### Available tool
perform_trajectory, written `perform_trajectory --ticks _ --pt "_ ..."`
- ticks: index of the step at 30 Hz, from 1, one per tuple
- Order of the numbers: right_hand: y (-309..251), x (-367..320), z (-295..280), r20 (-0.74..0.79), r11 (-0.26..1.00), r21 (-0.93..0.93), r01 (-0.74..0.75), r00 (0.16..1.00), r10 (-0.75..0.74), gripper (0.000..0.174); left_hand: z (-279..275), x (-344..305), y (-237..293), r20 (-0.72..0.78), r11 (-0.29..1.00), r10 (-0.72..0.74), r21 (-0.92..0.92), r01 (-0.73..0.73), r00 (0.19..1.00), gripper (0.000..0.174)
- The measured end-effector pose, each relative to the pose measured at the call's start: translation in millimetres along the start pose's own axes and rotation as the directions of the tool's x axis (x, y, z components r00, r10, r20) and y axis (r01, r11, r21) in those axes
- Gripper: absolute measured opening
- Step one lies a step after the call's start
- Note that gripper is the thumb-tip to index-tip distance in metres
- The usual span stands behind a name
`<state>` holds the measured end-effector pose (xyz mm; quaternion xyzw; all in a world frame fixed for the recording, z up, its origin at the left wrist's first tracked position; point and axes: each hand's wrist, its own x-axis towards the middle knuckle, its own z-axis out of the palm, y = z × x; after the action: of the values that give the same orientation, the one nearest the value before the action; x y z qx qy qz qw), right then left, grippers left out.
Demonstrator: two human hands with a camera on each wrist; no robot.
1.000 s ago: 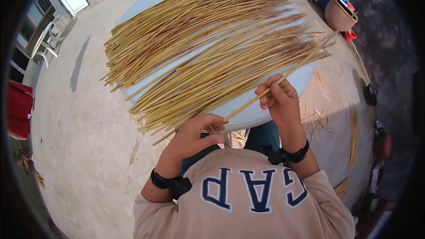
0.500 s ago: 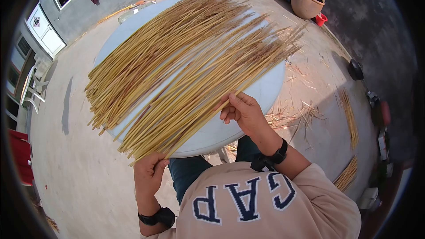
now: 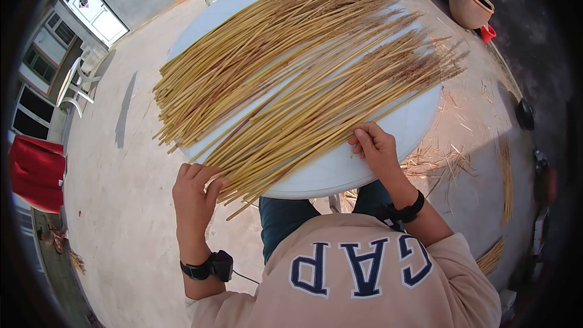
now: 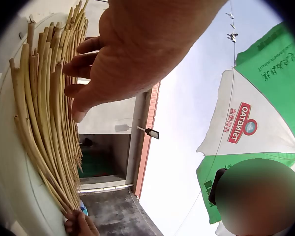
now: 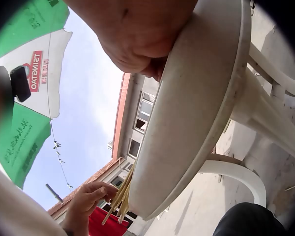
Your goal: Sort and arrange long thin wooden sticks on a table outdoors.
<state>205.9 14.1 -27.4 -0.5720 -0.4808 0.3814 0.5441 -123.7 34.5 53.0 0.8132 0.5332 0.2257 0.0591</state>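
Long yellow sorghum-like stalks with brown tufted heads lie in two groups on a round white table point(image 3: 340, 173). The larger pile point(image 3: 243, 54) is at the back; a thinner group point(image 3: 316, 115) lies nearer the person. My left hand point(image 3: 195, 191) is at the cut ends of the near group, fingers spread loosely over them and thumb apart. In the left wrist view these cut ends point(image 4: 44, 73) fan out beside the fingers. My right hand point(image 3: 378, 149) is along the front side of that group, fingers loosely bent, fingertips right at the outermost stalk.
Beyond the table on the right stand a clay pot point(image 3: 470, 6) and a red bucket point(image 3: 487, 33). Stalk scraps point(image 3: 446, 164) and a stalk bundle point(image 3: 506, 182) lie on the ground at right. A white chair point(image 3: 76, 85) stands far left.
A single stalk held between both hands came down onto the front of the near group. The left hand moved left to the cut ends and its fingers loosened; the right hand lowered with the stalk.
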Motion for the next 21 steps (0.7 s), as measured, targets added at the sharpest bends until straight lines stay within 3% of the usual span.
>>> perform_trajectory --ticks 2,7,9,10,12,16,18,21 --pt "-0.5 0.0 0.7 -0.03 0.999 -0.044 -0.006 1.0 0.004 0.013 -6.2 18.0 0.8 -0.093 0.998 0.059 0.022 -0.057 0.994 0.012" --pt "-0.3 0.3 2.4 -0.026 0.989 -0.13 0.067 0.997 -0.071 0.011 6.8 86.2 1.7 0.003 0.982 0.183 -0.054 -0.183 0.983 0.014" --pt "0.5 0.8 1.5 -0.041 0.989 -0.134 0.07 0.996 -0.076 0.011 29.3 110.7 0.5 0.15 0.96 0.267 0.044 -0.276 0.952 0.017" --pt "-0.2 0.9 1.7 -0.043 0.992 -0.115 0.044 0.998 -0.049 0.011 39.8 119.4 -1.6 0.145 0.958 0.275 0.039 -0.284 0.95 0.017" --pt "-0.9 1.1 0.5 -0.059 0.995 -0.102 0.02 0.998 -0.026 0.011 59.4 133.8 -1.8 0.293 0.911 0.36 0.095 -0.402 0.886 0.015" --pt "-2.0 1.4 -1.3 -0.051 0.995 -0.097 0.025 0.998 -0.03 0.011 74.0 141.0 0.8 0.284 0.92 0.303 0.16 -0.357 0.91 0.016" --pt "-2.5 1.3 -1.9 -0.042 0.995 -0.093 0.032 0.998 -0.036 0.011 67.1 136.9 3.7 0.292 0.943 0.196 0.207 -0.262 0.936 0.013" --pt "-4.0 0.9 -2.7 -0.033 0.993 -0.111 0.039 0.999 -0.043 0.011 42.1 122.5 -0.8 0.233 0.945 0.213 0.197 -0.26 0.949 0.013"
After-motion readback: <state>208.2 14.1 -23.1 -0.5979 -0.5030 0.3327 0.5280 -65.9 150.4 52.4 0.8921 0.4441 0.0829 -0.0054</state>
